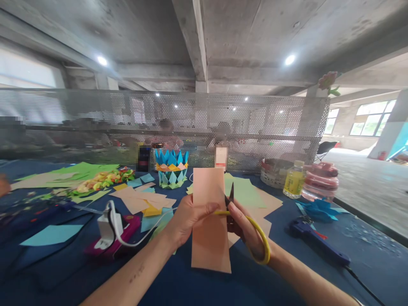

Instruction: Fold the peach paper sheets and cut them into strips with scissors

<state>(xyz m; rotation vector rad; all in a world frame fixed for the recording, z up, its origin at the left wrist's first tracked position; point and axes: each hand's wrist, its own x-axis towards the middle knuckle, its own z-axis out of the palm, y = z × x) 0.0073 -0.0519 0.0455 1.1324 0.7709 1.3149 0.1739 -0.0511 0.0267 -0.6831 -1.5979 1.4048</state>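
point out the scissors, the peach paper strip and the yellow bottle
scissors [259, 238], head view, on the yellow handle loop
peach paper strip [208, 238], head view, on its lower half
yellow bottle [293, 180], head view, on its body

Matt paper strip [210, 221]; glossy yellow plastic scissors [255, 233].

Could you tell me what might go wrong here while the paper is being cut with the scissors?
The left hand pinches the peach paper strip with its thumb close to the blades of the yellow-handled scissors in the right hand; a nick seems possible. The strip is held upright off the table, so it may flex and the cut wander.
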